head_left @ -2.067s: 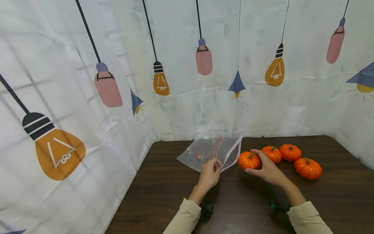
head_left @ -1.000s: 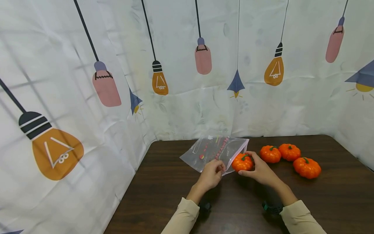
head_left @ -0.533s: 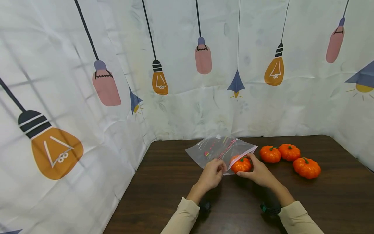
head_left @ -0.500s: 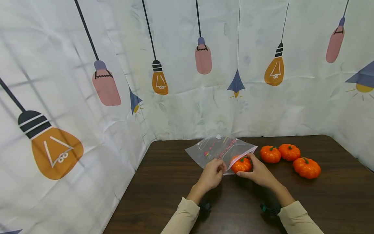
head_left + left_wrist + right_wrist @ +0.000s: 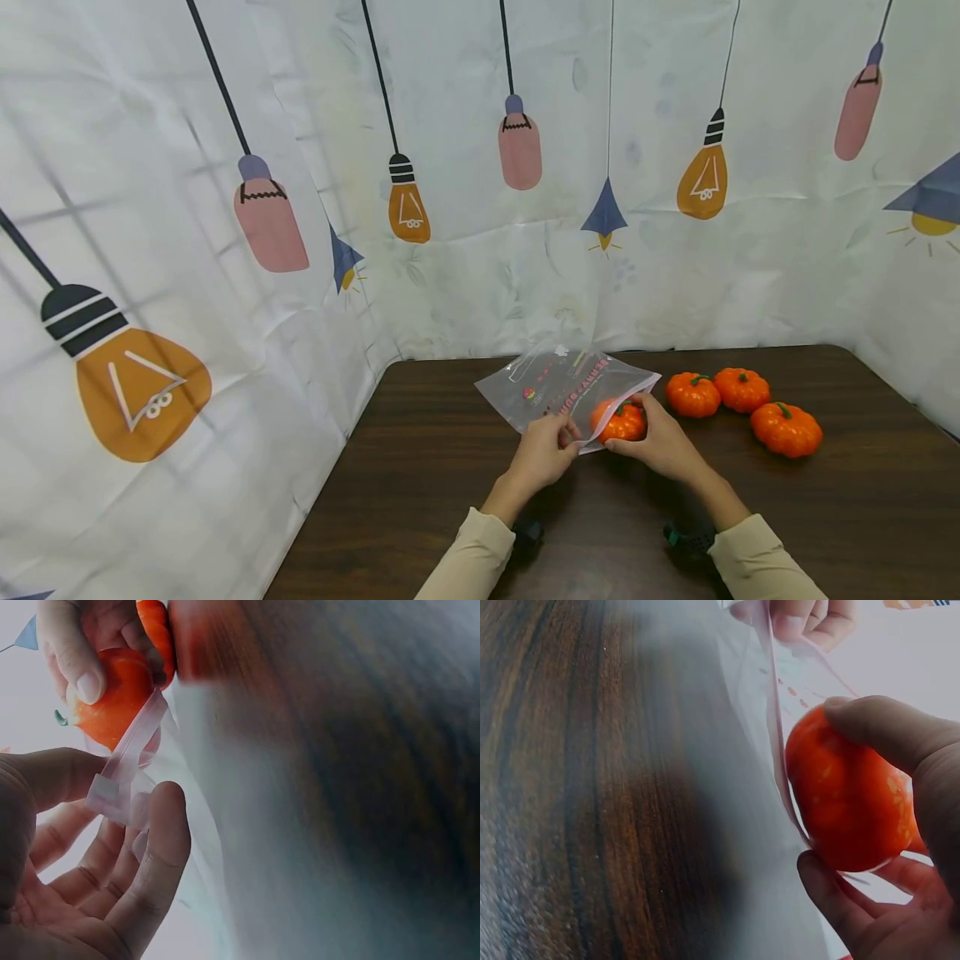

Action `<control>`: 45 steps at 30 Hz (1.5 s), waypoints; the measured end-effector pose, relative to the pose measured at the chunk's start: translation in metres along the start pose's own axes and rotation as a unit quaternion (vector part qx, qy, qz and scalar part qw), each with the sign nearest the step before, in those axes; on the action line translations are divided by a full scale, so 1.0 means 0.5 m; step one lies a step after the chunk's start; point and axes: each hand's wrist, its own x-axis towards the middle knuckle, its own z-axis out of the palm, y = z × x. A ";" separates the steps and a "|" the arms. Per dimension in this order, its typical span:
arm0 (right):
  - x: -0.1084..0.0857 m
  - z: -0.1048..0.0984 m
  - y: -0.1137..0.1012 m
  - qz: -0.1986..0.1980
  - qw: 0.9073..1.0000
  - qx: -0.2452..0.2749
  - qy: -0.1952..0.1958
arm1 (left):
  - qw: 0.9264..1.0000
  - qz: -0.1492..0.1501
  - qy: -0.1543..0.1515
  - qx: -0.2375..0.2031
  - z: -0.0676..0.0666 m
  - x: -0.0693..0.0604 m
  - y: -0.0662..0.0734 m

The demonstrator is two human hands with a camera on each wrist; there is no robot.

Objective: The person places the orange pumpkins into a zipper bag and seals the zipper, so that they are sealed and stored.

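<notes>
A clear zip bag [image 5: 551, 385] with red print and a pale pink zip edge is in the head view. My left hand [image 5: 542, 454] pinches the near corner of its mouth; in the left wrist view the left hand [image 5: 82, 862] has the pink strip [image 5: 131, 750] between thumb and fingers. My right hand [image 5: 663, 442] grips an orange pumpkin [image 5: 624, 423] at the mouth, its left part behind the clear film. In the right wrist view, thumb and fingers of the right hand [image 5: 907, 742] hold the pumpkin [image 5: 847, 795] against the zip edge.
Three more orange pumpkins stand to the right on the dark wooden table [image 5: 420, 467]: one behind the right hand [image 5: 693, 395], one at the back [image 5: 742, 390] and one nearer [image 5: 787, 429]. A white curtain [image 5: 465, 292] with printed lamps hangs behind and at the left.
The right hand has carried the pumpkin left, into the bag's mouth. The bag has shifted a little right, and its zip edge now crosses in front of part of the pumpkin.
</notes>
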 end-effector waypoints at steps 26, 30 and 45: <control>-0.001 0.019 0.012 0.001 1.000 -0.010 0.028 | 0.997 0.021 0.073 -0.008 0.012 0.003 0.000; -0.002 0.020 0.008 0.002 1.000 -0.008 0.030 | 0.997 0.006 0.075 -0.019 0.011 0.002 0.003; -0.005 0.022 0.002 0.046 0.997 -0.059 0.031 | 0.996 0.032 0.069 -0.042 0.009 0.003 0.011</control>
